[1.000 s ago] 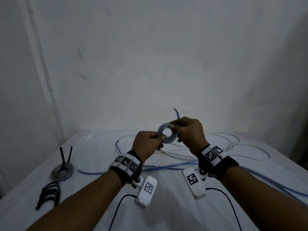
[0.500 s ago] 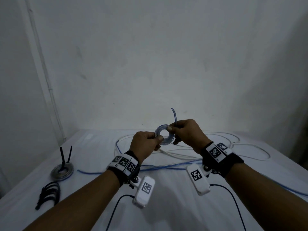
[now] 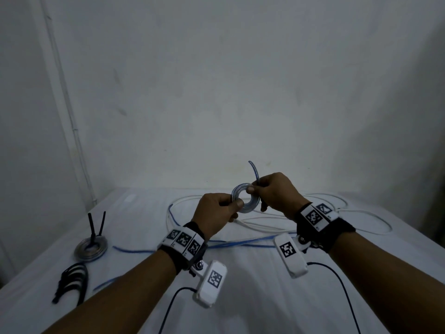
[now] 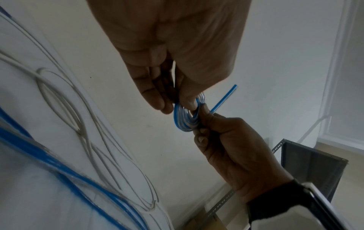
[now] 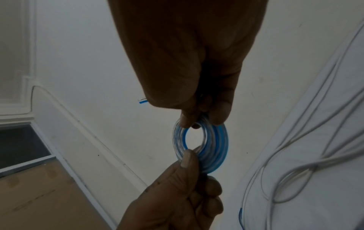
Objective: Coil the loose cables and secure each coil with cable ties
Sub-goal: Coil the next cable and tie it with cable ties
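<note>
A small tight coil of clear-and-blue cable (image 3: 245, 199) (image 4: 186, 119) (image 5: 208, 144) is held in the air between both hands, above the white-covered table (image 3: 240, 297). My left hand (image 3: 218, 212) pinches its lower left rim with thumb and fingers. My right hand (image 3: 269, 192) pinches its upper right rim, and the cable's free end (image 3: 254, 171) sticks up past the fingers. A loose white cable (image 3: 337, 213) and a loose blue cable (image 3: 240, 243) lie spread on the table behind the hands. Black cable ties (image 3: 72, 282) lie in a bundle at the near left.
A finished grey coil (image 3: 91, 249) with two black tie tails standing up sits at the left of the table. A white wall stands close behind the table. Thin black leads run from the wrist cameras across the near table.
Both hands with the small coil shifted slightly right and up; the grip on the coil stays the same.
</note>
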